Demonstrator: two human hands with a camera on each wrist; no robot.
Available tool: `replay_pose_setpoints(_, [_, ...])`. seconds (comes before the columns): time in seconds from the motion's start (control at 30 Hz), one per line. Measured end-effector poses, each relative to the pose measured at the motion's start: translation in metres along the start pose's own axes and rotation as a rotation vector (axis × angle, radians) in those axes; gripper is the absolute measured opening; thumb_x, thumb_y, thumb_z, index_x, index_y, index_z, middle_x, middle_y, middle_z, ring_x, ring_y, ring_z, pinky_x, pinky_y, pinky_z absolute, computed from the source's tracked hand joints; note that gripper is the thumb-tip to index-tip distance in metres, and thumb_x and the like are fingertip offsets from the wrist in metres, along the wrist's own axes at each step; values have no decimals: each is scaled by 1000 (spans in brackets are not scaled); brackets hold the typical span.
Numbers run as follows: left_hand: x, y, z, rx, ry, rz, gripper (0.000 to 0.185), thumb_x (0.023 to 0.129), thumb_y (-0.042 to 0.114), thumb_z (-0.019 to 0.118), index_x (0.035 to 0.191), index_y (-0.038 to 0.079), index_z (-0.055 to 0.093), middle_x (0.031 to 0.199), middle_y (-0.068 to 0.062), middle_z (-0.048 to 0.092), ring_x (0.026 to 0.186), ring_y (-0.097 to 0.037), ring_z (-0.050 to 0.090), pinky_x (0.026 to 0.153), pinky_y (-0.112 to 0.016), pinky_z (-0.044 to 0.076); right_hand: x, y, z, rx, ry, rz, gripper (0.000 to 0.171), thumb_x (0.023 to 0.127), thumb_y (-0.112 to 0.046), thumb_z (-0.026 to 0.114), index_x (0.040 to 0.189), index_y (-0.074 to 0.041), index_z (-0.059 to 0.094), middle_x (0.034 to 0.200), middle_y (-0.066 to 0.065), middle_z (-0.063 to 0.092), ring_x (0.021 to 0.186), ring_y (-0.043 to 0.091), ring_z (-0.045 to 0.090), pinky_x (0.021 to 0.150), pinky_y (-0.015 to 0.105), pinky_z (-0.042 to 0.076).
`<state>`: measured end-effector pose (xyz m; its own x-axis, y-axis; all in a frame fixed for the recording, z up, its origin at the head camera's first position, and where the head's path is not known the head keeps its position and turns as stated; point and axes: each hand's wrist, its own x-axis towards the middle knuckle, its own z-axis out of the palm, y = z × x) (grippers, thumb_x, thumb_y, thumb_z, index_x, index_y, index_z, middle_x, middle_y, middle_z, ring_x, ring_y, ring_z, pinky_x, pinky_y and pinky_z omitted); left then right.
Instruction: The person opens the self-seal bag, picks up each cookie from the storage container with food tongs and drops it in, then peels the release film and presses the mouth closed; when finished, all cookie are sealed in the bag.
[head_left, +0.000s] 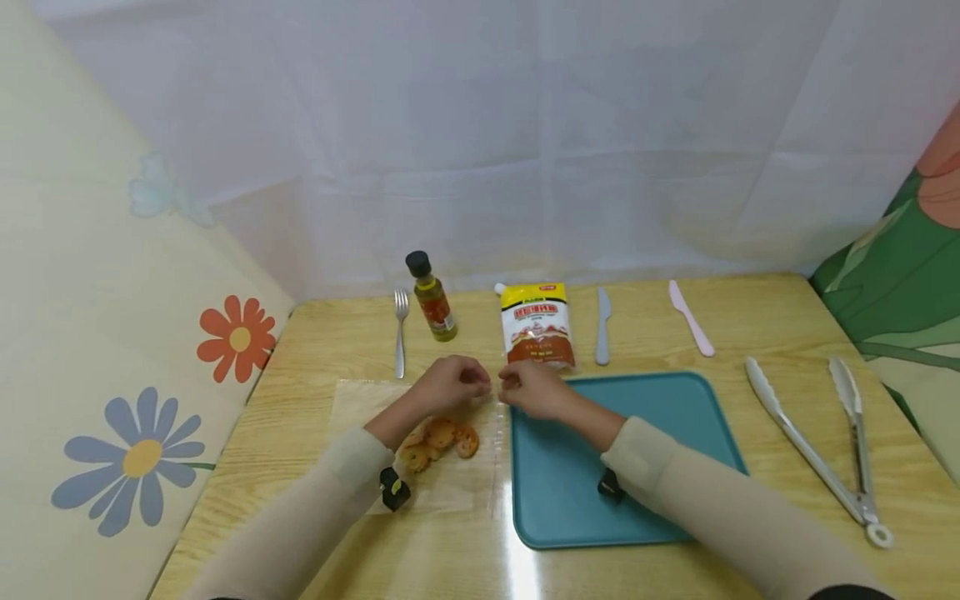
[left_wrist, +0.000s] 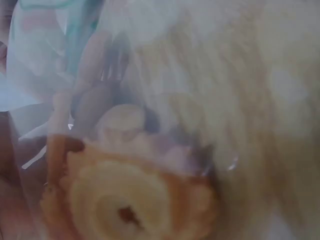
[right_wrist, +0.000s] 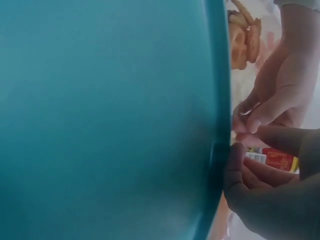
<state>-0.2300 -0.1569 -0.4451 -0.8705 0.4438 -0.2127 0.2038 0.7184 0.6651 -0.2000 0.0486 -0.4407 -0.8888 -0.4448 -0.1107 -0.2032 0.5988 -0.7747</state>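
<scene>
A clear zip bag lies flat on the table with several golden-brown pastries inside. My left hand reaches over the bag and pinches its edge near the far right corner. From the other side my right hand pinches the same edge, its fingertips close to the left ones. The right wrist view has left hand and right hand meeting beside the tray's rim. Close up in the left wrist view, a ring-shaped pastry shows through the plastic.
A teal tray sits right of the bag, under my right forearm. Behind stand a fork, an oil bottle, a sauce pouch, a grey knife and a pink knife. Open tongs lie far right.
</scene>
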Motion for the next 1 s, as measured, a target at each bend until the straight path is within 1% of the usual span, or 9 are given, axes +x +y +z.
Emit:
replay_pose_setpoints(0.13, [-3,-4,2,-45,5,6,7,99,13,70,98,8,75,89,0,73,81,-13,63,76,-31,53,5,3,4,10,33,0,24,95,-7,73,116,4,72,103,12,74,95,22,69,83,33,58])
replay_pose_setpoints(0.27, [-5,-6,3,-74,-1,44,7,99,12,69,96,8,75,88,0,73,81,-12,62,76,-30,52,6,5,7,27,71,-24,11,91,-3,75,101,0,75,91,8,74,84,16,68,75,27,56])
replay_pose_setpoints(0.37, [-7,-5,4,-92,-1,78,8,99,9,68,95,8,75,90,0,74,82,-13,62,77,-31,53,8,7,8,42,98,-56,4,91,-3,76,95,-2,76,86,5,73,79,13,66,72,26,55])
replay_pose_setpoints(0.5, [-8,-3,4,-99,19,116,8,99,8,68,96,8,75,93,-2,75,87,-14,65,82,-33,54,10,9,8,92,122,-72,3,94,-4,73,94,-3,76,86,4,72,75,12,65,69,26,56])
replay_pose_setpoints(0.6, [-8,-4,3,-112,28,129,9,100,9,67,98,6,76,97,-3,75,91,-14,66,85,-35,55,11,10,9,164,124,-80,6,96,-2,69,94,-2,75,84,5,72,70,12,65,65,25,56])
replay_pose_setpoints(0.77, [-10,-5,-1,-206,15,120,11,101,8,66,101,4,76,101,-5,76,93,-15,65,87,-35,54,13,13,10,276,108,-90,11,99,-3,65,96,-1,75,81,7,71,66,12,62,59,24,52])
replay_pose_setpoints(0.87, [-11,-6,-3,-253,5,121,12,101,7,65,101,3,76,101,-8,75,91,-17,65,85,-34,54,14,12,10,294,114,-87,7,99,-6,68,98,-2,74,83,8,71,67,12,62,60,24,52])
replay_pose_setpoints(0.93, [-13,-5,-5,-274,0,127,12,101,6,65,102,1,76,101,-10,75,90,-18,64,83,-35,53,14,11,11,293,140,-92,5,98,-7,70,99,-3,72,85,7,71,70,12,62,62,24,53])
replay_pose_setpoints(1.0, [-14,-6,-6,-293,-4,127,13,102,6,64,102,0,76,100,-13,75,88,-21,63,80,-35,53,13,9,12,279,174,-98,6,96,-9,74,98,-4,70,86,6,69,72,12,61,64,24,52])
